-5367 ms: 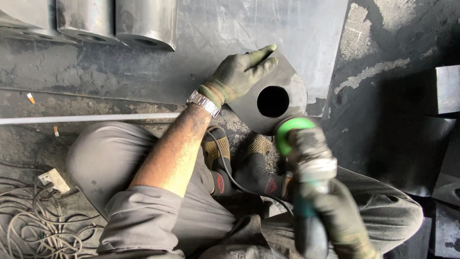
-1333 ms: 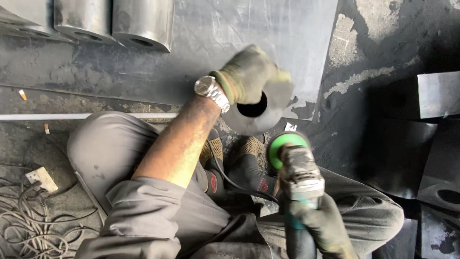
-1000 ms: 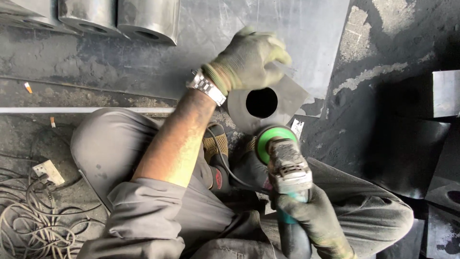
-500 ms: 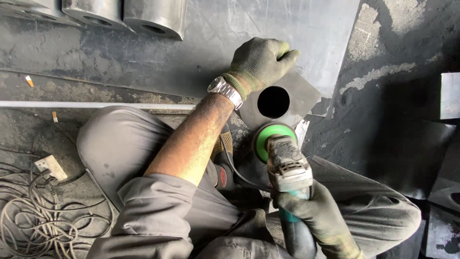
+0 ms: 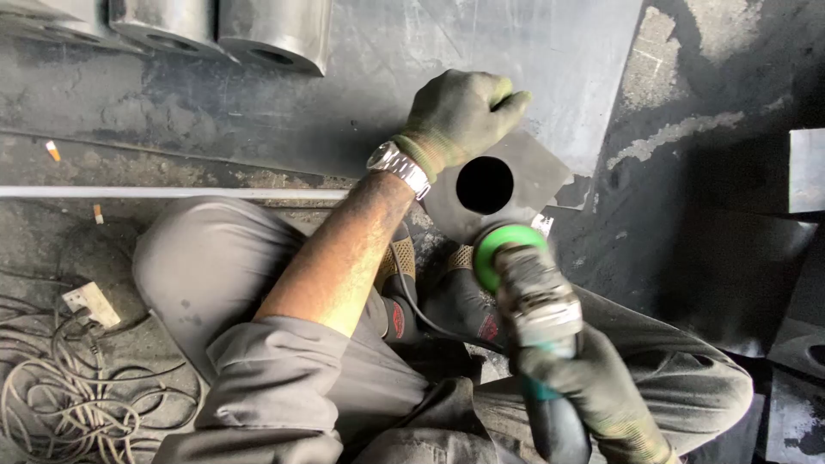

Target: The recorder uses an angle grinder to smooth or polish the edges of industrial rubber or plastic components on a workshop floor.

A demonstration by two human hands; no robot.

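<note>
My left hand [image 5: 460, 112], in a dirty glove with a metal watch at the wrist, presses down on the upper left corner of a small dark metal plate [image 5: 537, 172] that has a round hole [image 5: 484, 185] cut through it. My right hand [image 5: 593, 391], also gloved, grips the body of an angle grinder [image 5: 533, 296]. Its green guard [image 5: 507, 245] sits at the plate's lower edge, just below the hole. My knees and shoes lie under the grinder.
A large steel sheet [image 5: 369, 77] lies on the floor behind the plate. Grey metal tubes [image 5: 275, 30] stand at the top left. A thin rod [image 5: 172, 192] runs along the floor. Tangled cable [image 5: 60, 387] lies at the lower left. More dark plates [image 5: 808, 172] sit at the right.
My left hand turned and resettled the holed plate, ending on its upper left corner. The grinder moved up from my lap until its guard met the plate's lower edge.
</note>
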